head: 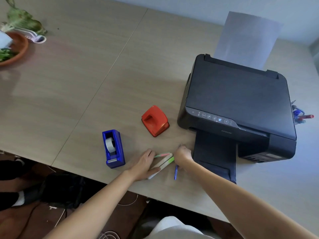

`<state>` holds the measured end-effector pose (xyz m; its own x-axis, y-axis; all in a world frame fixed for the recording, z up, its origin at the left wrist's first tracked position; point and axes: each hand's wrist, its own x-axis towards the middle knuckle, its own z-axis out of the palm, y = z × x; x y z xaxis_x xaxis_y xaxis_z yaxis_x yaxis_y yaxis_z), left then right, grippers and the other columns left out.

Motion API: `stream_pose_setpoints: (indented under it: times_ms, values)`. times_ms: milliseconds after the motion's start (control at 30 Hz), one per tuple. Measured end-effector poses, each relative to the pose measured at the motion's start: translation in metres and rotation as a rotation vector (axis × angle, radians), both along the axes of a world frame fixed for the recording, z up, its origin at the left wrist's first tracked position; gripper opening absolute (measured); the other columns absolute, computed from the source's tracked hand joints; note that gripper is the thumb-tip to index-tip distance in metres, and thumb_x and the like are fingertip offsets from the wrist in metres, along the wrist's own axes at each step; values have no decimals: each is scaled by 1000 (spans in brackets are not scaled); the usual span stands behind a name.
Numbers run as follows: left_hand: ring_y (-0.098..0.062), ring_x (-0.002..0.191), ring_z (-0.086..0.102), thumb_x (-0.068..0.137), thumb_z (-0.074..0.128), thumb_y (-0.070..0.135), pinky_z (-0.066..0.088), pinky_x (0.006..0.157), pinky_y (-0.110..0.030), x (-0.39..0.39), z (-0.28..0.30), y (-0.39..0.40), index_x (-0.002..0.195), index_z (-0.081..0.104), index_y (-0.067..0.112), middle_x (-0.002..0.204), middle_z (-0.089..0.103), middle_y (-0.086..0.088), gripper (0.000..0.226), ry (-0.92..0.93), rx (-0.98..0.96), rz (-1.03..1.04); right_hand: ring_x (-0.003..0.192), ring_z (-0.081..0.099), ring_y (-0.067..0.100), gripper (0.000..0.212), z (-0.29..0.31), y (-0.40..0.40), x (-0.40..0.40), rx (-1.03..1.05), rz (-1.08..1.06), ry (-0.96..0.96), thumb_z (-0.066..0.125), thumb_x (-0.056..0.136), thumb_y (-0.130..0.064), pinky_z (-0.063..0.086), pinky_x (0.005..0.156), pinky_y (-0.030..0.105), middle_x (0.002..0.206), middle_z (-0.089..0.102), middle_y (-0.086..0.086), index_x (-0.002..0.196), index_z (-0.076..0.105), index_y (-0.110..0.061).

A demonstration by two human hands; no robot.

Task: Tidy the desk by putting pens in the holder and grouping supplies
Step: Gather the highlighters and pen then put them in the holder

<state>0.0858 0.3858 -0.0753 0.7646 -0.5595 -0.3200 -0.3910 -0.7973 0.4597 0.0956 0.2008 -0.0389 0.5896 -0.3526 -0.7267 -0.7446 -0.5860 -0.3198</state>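
Observation:
My left hand [144,164] lies on the desk, its fingers closed around a bundle of highlighters [164,161] with pink and green caps that point right. My right hand [183,155] is beside those caps, closed around a blue pen [175,171] whose lower end sticks out toward me; a thin tip shows above the knuckles. A pen holder [299,116] with a red marker and blue items stands behind the printer's right side, mostly hidden.
A blue tape dispenser [114,148] stands left of my left hand. An orange hole punch [155,120] sits behind the hands. A black printer [238,107] with its output tray extended fills the right. A clay plant saucer [16,49] is far left. The desk edge [96,178] runs close below my hands.

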Motion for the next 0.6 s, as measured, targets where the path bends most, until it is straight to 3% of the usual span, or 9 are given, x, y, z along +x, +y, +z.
stream_pose_setpoints:
  times_ms: [200,300,367,500,533,600]
  values:
    - [-25,97,60,92,54,44,51,79,-39,0,-1,-2,110,58,9,110,54,-8,40,-28,-12,38,82,58,30,31,-5,0,-2,26,-71,5,36,92,-3,54,59,36,103,49,15,123,40,-1]
    - [-25,103,59,92,56,46,48,78,-35,6,6,-5,115,59,9,114,55,-8,44,-2,32,55,94,64,35,31,-6,6,-4,69,-119,11,38,89,-4,60,72,47,111,52,17,119,42,-3]
    - [-25,103,58,92,55,49,48,76,-34,9,10,-5,112,59,9,114,56,-8,45,-4,99,11,98,64,35,28,-6,7,-6,97,-157,6,38,90,-5,59,75,45,110,53,17,117,43,-3]
    - [-26,112,56,95,50,46,49,83,-38,8,10,-5,114,59,8,117,57,-10,43,-11,193,-76,76,65,28,22,-8,6,-6,119,-146,-26,46,87,-3,52,41,26,105,62,17,109,52,-1]
    - [-26,113,55,96,50,44,49,84,-39,7,11,-6,116,58,8,118,56,-11,43,-7,200,-78,71,67,29,22,-9,5,-5,139,-168,-33,48,86,-3,53,39,27,103,65,18,106,55,0]
    - [-28,111,56,97,48,42,49,84,-40,5,13,-7,117,58,7,118,55,-12,41,9,196,-56,72,72,32,16,-16,2,-4,190,-244,-48,52,85,-4,61,53,37,96,70,20,98,60,0]
